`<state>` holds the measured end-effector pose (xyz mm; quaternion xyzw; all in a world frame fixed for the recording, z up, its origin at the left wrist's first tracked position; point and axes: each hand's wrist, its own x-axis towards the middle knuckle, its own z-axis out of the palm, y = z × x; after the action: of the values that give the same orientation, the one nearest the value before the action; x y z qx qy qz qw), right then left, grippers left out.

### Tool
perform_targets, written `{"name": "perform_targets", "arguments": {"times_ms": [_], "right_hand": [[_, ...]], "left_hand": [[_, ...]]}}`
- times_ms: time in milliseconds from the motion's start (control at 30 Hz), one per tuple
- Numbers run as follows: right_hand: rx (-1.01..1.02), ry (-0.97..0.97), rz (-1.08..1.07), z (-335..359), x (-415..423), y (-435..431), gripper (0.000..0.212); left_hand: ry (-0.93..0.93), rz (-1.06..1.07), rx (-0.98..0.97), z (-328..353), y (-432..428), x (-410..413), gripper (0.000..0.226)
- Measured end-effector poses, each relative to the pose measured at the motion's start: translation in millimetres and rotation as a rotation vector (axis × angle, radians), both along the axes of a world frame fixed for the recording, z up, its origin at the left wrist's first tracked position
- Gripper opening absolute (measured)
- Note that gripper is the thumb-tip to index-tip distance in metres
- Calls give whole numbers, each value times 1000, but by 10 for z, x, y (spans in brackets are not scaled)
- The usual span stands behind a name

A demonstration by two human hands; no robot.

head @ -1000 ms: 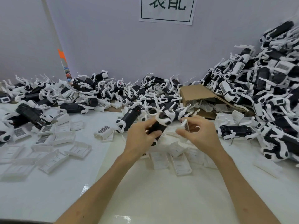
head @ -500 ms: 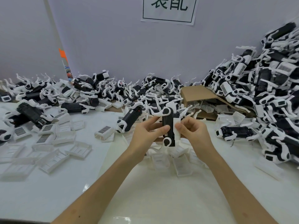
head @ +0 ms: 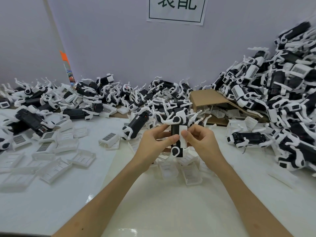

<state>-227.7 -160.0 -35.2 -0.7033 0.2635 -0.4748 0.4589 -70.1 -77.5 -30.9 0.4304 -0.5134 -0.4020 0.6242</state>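
Now turned upright, the black plastic toy body (head: 174, 132) is gripped steady by our left hand (head: 152, 144); our right hand (head: 201, 142) pinches the white plastic cover (head: 183, 139) to fit it.

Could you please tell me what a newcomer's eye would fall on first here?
The heap of black-and-white plastic gadgets piled high at the right strikes first. In the centre, the left hand grips an upright black plastic gadget body with white ends while the right hand pinches a white plastic cover against its side. Flat white plastic shells lie scattered on the table at the left.
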Motion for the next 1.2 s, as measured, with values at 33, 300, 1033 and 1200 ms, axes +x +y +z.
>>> {"name": "perform_targets", "arguments": {"times_ms": [33,300,1033,1200], "right_hand": [[-2,3,-6,0,-5,2,35],[12,33,25,19,-3,9,39],[164,88,231,-5,113,162,28],[81,73,217,-14,110,164,23]], "left_hand": [[2,-4,1,-5,0,0,29],[10,28,10,-44,-34,-2,29],[127,-85,95,-96,-71,-32,30],[143,-55,113,-103,-93,-22,28]]}}
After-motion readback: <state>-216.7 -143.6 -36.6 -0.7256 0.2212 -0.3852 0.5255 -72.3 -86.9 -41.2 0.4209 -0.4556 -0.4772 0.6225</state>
